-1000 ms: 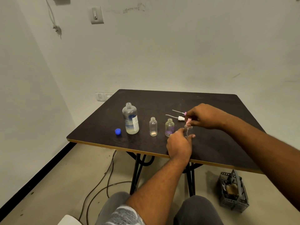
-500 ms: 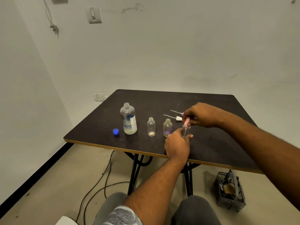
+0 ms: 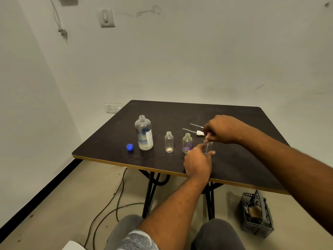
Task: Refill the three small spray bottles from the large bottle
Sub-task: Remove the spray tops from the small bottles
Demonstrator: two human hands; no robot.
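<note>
Not much had moved since half a second earlier, tbh. The right hand [image 3: 223, 129] looked like it had come up a touch, so less of the pink spray head [image 3: 209, 134] was showing under its fingers than before. My read was that the head was being unscrewed or lifted off the third small bottle [image 3: 208, 147]. A thin tube was showing inside the clear plastic, so it wasn't out yet. That would make this the last one to open before any pouring could start.

Pose-wise, the right hand hovered over the neck, fingertips pinching the pink head from above, forearm reaching in from the right. The left hand [image 3: 197, 163] sat low near the front edge of the table [image 3: 234, 159], fingers and thumb wrapped round the bottle's lower half, holding it upright.

The large bottle [image 3: 144, 134] stood open and untouched off to the left, its blue cap [image 3: 129, 147] just beside it. The first small bottle [image 3: 169, 142] and second small bottle [image 3: 187, 143] stood topless between it and the hands, and a white spray head [image 3: 199, 132] lay behind them.
</note>
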